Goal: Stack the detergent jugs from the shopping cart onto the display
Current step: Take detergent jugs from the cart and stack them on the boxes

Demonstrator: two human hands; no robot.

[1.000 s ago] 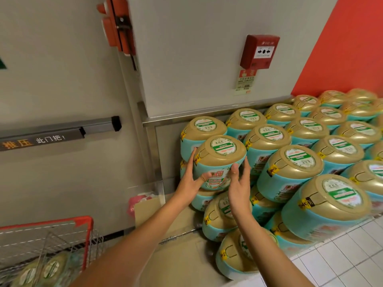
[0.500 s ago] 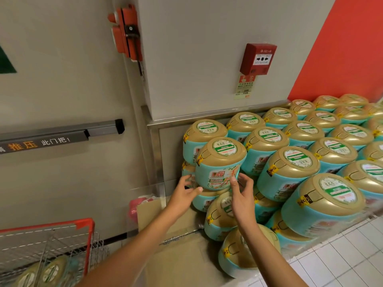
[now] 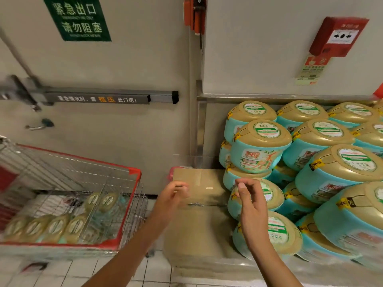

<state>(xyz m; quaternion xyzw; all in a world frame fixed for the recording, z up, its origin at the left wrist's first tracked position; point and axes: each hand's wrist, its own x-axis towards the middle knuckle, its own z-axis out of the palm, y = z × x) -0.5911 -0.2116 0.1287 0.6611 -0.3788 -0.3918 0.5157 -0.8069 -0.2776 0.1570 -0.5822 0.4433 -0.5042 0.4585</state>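
Teal detergent jugs with gold lids are piled in tiers on the display at the right. The top front-left jug (image 3: 261, 146) rests on that pile, untouched. My left hand (image 3: 173, 196) hangs empty with loosely curled fingers in front of a cardboard box (image 3: 194, 228). Also empty, my right hand (image 3: 249, 198) has its fingers apart in front of a lower jug (image 3: 271, 195). At the lower left stands the red-rimmed wire shopping cart (image 3: 132, 204), holding several more jugs (image 3: 60, 225).
A grey emergency-exit door with a push bar (image 3: 107, 98) and a green sign (image 3: 79, 17) fills the back left. A red fire alarm box (image 3: 339, 36) hangs on the wall above the pile. White tiled floor (image 3: 145, 274) lies below.
Both hands let go of the top front-left jug and drew back and down, away from the pile. The view swung left, bringing the shopping cart and its jugs into sight.
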